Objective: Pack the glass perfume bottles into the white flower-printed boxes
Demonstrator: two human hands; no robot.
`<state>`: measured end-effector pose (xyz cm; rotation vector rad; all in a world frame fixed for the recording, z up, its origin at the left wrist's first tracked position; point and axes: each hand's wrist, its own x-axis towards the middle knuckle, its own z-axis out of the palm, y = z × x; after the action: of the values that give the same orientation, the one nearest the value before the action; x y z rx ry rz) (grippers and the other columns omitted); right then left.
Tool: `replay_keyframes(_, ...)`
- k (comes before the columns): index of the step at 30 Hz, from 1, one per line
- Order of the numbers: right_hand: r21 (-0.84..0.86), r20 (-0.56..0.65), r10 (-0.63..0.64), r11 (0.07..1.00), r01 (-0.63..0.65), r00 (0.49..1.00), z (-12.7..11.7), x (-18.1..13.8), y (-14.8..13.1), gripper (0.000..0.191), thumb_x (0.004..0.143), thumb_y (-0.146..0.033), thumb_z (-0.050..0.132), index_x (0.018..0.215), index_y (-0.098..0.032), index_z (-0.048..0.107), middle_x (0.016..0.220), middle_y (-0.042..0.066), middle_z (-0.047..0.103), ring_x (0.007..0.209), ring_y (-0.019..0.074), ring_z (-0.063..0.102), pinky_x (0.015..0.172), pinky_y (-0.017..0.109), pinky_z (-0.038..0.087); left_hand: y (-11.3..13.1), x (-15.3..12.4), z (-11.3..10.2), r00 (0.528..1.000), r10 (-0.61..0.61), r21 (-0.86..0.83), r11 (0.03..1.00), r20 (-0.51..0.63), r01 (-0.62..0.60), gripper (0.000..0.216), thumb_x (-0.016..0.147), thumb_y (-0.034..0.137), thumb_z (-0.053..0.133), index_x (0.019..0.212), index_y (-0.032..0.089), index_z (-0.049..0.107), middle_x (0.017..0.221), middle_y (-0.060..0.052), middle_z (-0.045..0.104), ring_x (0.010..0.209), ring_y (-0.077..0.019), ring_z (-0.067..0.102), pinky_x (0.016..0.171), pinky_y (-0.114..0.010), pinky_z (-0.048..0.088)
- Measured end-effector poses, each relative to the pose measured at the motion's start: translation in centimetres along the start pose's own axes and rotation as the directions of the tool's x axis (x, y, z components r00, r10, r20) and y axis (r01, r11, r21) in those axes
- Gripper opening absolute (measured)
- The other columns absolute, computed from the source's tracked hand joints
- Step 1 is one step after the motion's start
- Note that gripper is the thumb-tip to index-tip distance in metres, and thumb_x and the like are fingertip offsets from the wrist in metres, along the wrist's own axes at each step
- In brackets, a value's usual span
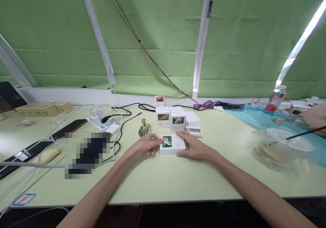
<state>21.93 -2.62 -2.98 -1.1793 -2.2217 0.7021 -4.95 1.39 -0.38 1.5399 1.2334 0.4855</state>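
Note:
A small white box (179, 142) with a picture of a white flower and green leaves lies flat on the table before me. My right hand (195, 147) grips its right end, thumb on the near side and fingers on the far side. At the left end, my left hand (147, 143) is closed, a fingertip on the box's corner and the other fingers curled beside it. Just beyond stand similar white boxes, one with an orange flower (163, 118) and one with a white flower (178, 121). A glass bottle with a gold cap (144, 127) stands left of them.
An open white carton (194, 131) lies right of the boxes. Cables and a power strip (102, 123) spread over the left side. To the right are a lidded plastic bowl (290, 140), a blue sheet (241, 114), a bottle (276, 100) and another person's hand (315, 117).

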Motion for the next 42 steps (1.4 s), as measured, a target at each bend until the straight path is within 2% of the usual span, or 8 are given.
replay_keyframes(6,0.033,-0.044,-0.018,0.999,0.020,0.999,-0.2,-0.1,0.2,0.087,0.075,-0.047,0.082,0.150,-0.023,0.045,0.148,0.013,0.048,0.136,0.0308,0.048,0.115,0.049,0.040,0.3,-0.3,-0.5,0.992,-0.049,0.034,0.998,0.114,0.046,0.066,0.062,0.070,0.079,0.086,0.009,0.071,0.064,-0.005,0.068,0.037,-0.0064,0.048,0.037,-0.022,0.022)
replay_keyframes(10,0.056,-0.070,-0.026,0.998,0.030,0.997,-0.3,-0.2,0.1,0.084,0.074,-0.044,0.082,0.147,-0.023,0.047,0.147,0.013,0.050,0.135,0.0304,0.049,0.115,0.048,0.040,1.1,-1.0,-0.5,0.985,-0.074,-0.049,0.995,0.157,0.083,0.065,0.057,0.062,0.086,0.085,0.006,0.072,0.064,-0.005,0.068,0.037,-0.0038,0.044,0.038,-0.021,0.019)
replay_keyframes(19,0.084,-0.067,0.009,0.996,-0.003,0.998,-0.2,-0.3,-0.2,0.084,0.073,-0.041,0.083,0.146,-0.019,0.047,0.146,0.014,0.050,0.135,0.0296,0.049,0.115,0.047,0.040,1.0,-1.1,-0.7,0.977,-0.106,-0.140,0.981,0.182,0.133,0.049,0.064,0.047,0.084,0.087,0.005,0.074,0.070,-0.009,0.072,0.043,-0.0059,0.051,0.042,-0.020,0.031)
replay_keyframes(24,0.100,-0.121,0.049,0.994,-0.037,0.991,0.0,-0.4,0.2,0.084,0.071,-0.043,0.084,0.144,-0.020,0.049,0.147,0.015,0.050,0.134,0.0317,0.049,0.114,0.051,0.041,0.7,-0.9,-0.5,0.976,-0.071,-0.150,0.983,0.206,0.104,0.050,0.067,0.050,0.082,0.087,0.006,0.072,0.072,-0.009,0.072,0.044,-0.0062,0.052,0.041,-0.019,0.033)
replay_keyframes(28,0.168,-0.162,0.086,0.984,-0.058,0.983,0.3,-0.5,0.0,0.083,0.070,-0.041,0.085,0.142,-0.023,0.049,0.148,0.014,0.048,0.137,0.0314,0.047,0.114,0.051,0.042,0.9,-1.0,0.0,0.979,0.000,-0.207,0.977,0.204,0.043,0.062,0.071,0.065,0.077,0.091,0.007,0.071,0.075,-0.007,0.069,0.047,-0.0058,0.050,0.043,-0.020,0.035)
replay_keyframes(33,0.286,-0.165,0.096,0.957,-0.046,0.982,0.6,-0.5,-0.4,0.083,0.069,-0.042,0.085,0.141,-0.025,0.049,0.149,0.012,0.046,0.139,0.0297,0.044,0.115,0.048,0.043,1.3,-1.5,0.4,0.980,0.013,-0.154,0.988,0.200,0.018,0.062,0.069,0.070,0.076,0.076,0.010,0.065,0.065,-0.001,0.058,0.045,-0.0037,0.041,0.041,-0.020,0.022)
replay_keyframes(37,0.306,-0.161,0.065,0.952,-0.012,0.985,0.9,-0.4,0.1,0.085,0.068,-0.042,0.086,0.142,-0.024,0.047,0.148,0.012,0.046,0.138,0.0284,0.045,0.115,0.046,0.043,1.2,-1.5,0.5,0.991,0.011,-0.137,0.991,0.130,0.006,0.059,0.068,0.069,0.078,0.067,0.012,0.060,0.058,0.003,0.047,0.042,-0.0022,0.030,0.040,-0.022,0.009)
replay_keyframes(42,0.272,-0.146,0.086,0.961,-0.043,0.986,0.8,-0.3,0.4,0.087,0.067,-0.041,0.087,0.143,-0.022,0.047,0.148,0.012,0.049,0.137,0.0296,0.048,0.116,0.048,0.042,0.8,-1.0,0.7,0.995,0.007,-0.155,0.988,0.098,0.008,0.059,0.067,0.067,0.079,0.059,0.014,0.057,0.054,0.003,0.045,0.040,-0.0024,0.026,0.041,-0.025,0.005)
